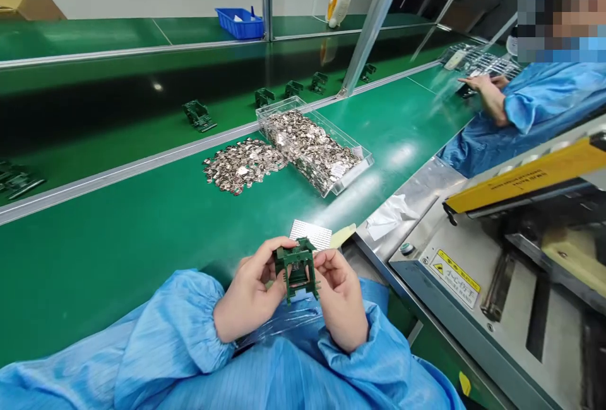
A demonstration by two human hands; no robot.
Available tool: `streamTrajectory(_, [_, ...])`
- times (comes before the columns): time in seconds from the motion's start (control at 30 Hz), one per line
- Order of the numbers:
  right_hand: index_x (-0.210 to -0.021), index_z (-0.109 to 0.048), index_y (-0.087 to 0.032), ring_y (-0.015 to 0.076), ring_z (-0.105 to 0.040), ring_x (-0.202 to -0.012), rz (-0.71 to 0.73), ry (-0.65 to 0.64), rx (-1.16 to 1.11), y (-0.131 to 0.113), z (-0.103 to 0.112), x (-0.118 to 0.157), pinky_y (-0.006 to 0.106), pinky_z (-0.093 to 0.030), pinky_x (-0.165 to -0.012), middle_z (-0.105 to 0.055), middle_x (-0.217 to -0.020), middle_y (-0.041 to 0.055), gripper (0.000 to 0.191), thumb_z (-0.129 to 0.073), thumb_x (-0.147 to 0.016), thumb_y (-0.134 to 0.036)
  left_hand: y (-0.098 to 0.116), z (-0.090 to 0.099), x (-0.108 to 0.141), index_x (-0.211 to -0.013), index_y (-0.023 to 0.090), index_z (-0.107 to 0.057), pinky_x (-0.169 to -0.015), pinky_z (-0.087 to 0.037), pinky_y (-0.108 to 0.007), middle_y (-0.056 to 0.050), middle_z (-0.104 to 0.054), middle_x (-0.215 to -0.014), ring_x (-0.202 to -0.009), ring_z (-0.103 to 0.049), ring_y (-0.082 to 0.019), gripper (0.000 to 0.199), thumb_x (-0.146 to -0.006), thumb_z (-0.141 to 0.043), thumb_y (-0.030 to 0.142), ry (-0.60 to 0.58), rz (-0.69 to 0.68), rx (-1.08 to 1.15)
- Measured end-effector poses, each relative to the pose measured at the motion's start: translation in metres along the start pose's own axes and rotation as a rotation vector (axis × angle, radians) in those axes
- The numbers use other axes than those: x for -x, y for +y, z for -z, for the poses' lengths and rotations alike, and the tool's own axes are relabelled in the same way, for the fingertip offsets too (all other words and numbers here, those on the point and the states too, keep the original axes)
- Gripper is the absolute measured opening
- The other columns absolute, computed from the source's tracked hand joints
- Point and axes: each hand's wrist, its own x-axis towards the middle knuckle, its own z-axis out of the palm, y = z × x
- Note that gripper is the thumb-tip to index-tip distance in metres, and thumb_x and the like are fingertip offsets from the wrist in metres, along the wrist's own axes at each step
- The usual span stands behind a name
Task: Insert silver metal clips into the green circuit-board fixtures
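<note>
A dark green plastic frame [297, 266] is held up between my two hands, above my lap at the bench's near edge. My left hand [255, 290] grips its left side, fingers behind and thumb in front. On the right side, my right hand [341, 296] has its thumb and bent fingers pressed to the frame; whether a small part is also in those fingers is hidden. Just behind the frame lies a white striped sheet [310, 234]. Farther back, small metal pieces [243, 165] form a loose pile beside a clear tray [357, 173] filled with similar pieces.
More green frames [199, 115] stand on the strip behind the metal rail [127, 169]. A machine with a yellow bar [525, 173] occupies the right, near crumpled white paper [392, 216]. Another person's hands [487, 85] are at the upper right. A blue bin [240, 24] sits at the back.
</note>
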Motion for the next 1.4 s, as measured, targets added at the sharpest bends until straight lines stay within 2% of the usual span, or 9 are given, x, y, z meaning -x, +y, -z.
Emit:
streamTrajectory(0.2, [-0.073, -0.054, -0.018, 0.0089, -0.047, -0.061, 0.016, 0.071, -0.068, 0.007, 0.015, 0.009, 0.018, -0.041, -0.056, -0.054, -0.07, -0.0027, 0.028, -0.081, -0.068, -0.027, 0.006, -0.017, -0.002, -0.121, 0.028, -0.049, -0.061, -0.049, -0.018, 0.001, -0.064, -0.089, -0.069, -0.06, -0.009, 0.035, -0.089, -0.052, 0.014, -0.045, -0.037, 0.014])
streamTrajectory(0.5, [-0.071, -0.049, -0.02, 0.0085, -0.047, -0.059, 0.066, 0.077, -0.13, 0.008, 0.022, 0.015, 0.018, -0.042, -0.055, -0.051, -0.068, -0.0048, 0.032, -0.08, -0.071, -0.029, 0.011, -0.028, -0.001, -0.122, 0.027, -0.05, -0.061, -0.052, -0.017, 0.002, -0.063, -0.088, -0.067, -0.06, -0.009, 0.034, -0.09, -0.053, 0.014, -0.074, -0.047, 0.058])
streamTrajectory(0.6, [-0.082, -0.056, -0.021, 0.0112, -0.054, -0.065, 0.076, 0.084, -0.02, 0.014, 0.041, 0.013, 0.021, -0.046, -0.061, -0.058, -0.074, -0.0017, 0.024, -0.073, -0.08, -0.038, 0.008, -0.025, -0.012, -0.119, 0.023, -0.052, -0.067, -0.055, -0.02, -0.002, -0.065, -0.092, -0.073, -0.063, -0.011, 0.03, -0.089, -0.056, 0.019, -0.091, -0.007, 0.105])
streamTrajectory(0.7, [-0.089, -0.061, -0.02, 0.0141, -0.058, -0.068, 0.075, 0.189, 0.107, 0.033, 0.065, 0.01, 0.026, -0.049, -0.067, -0.065, -0.079, 0.0027, 0.03, -0.061, -0.088, -0.05, -0.003, -0.024, -0.033, -0.118, 0.019, -0.051, -0.073, -0.057, -0.024, -0.006, -0.065, -0.101, -0.087, -0.066, -0.016, 0.033, -0.087, -0.061, 0.025, 0.01, 0.017, 0.161])
streamTrajectory(0.8, [-0.084, -0.066, -0.018, 0.0151, -0.058, -0.063, 0.04, 0.058, 0.246, 0.057, 0.077, 0.009, 0.027, -0.048, -0.062, -0.066, -0.07, 0.004, 0.041, -0.054, -0.09, -0.057, -0.019, -0.029, -0.054, -0.117, 0.017, -0.051, -0.08, -0.056, -0.027, -0.007, -0.065, -0.101, -0.092, -0.065, -0.017, 0.035, -0.085, -0.063, 0.027, 0.059, -0.002, 0.198])
streamTrajectory(0.87, [-0.081, -0.067, -0.018, 0.0158, -0.06, -0.063, 0.053, -0.111, 0.287, 0.069, 0.075, 0.009, 0.027, -0.048, -0.062, -0.067, -0.069, 0.0046, 0.042, -0.053, -0.091, -0.056, -0.028, -0.034, -0.061, -0.118, 0.017, -0.051, -0.082, -0.054, -0.026, -0.006, -0.066, -0.099, -0.092, -0.065, -0.016, 0.035, -0.086, -0.061, 0.024, 0.017, -0.033, 0.172])
streamTrajectory(0.93, [-0.077, -0.066, -0.018, 0.0155, -0.06, -0.063, 0.097, -0.182, 0.296, 0.078, 0.069, 0.009, 0.026, -0.048, -0.061, -0.067, -0.068, 0.0039, 0.04, -0.053, -0.092, -0.052, -0.034, -0.037, -0.063, -0.122, 0.018, -0.051, -0.082, -0.054, -0.026, -0.006, -0.067, -0.099, -0.093, -0.065, -0.016, 0.036, -0.087, -0.06, 0.023, -0.033, -0.046, 0.128])
streamTrajectory(1.23, [-0.074, -0.069, -0.02, 0.0196, -0.058, -0.071, 0.32, -0.209, 0.348, 0.088, 0.067, -0.001, 0.033, -0.045, -0.067, -0.063, -0.072, 0.0058, 0.039, -0.048, -0.095, -0.044, -0.028, -0.034, -0.06, -0.124, 0.017, -0.051, -0.078, -0.054, -0.024, -0.007, -0.068, -0.104, -0.092, -0.067, -0.016, 0.038, -0.086, -0.057, 0.017, -0.053, -0.036, -0.018])
streamTrajectory(1.4, [-0.075, -0.07, -0.021, 0.0206, -0.053, -0.066, 0.437, -0.205, 0.388, 0.087, 0.067, -0.005, 0.035, -0.042, -0.063, -0.059, -0.064, 0.0049, 0.036, -0.046, -0.094, -0.041, -0.026, -0.035, -0.061, -0.122, 0.017, -0.052, -0.065, -0.052, -0.02, -0.004, -0.068, -0.091, -0.074, -0.064, -0.012, 0.039, -0.084, -0.056, 0.013, -0.03, -0.042, -0.09])
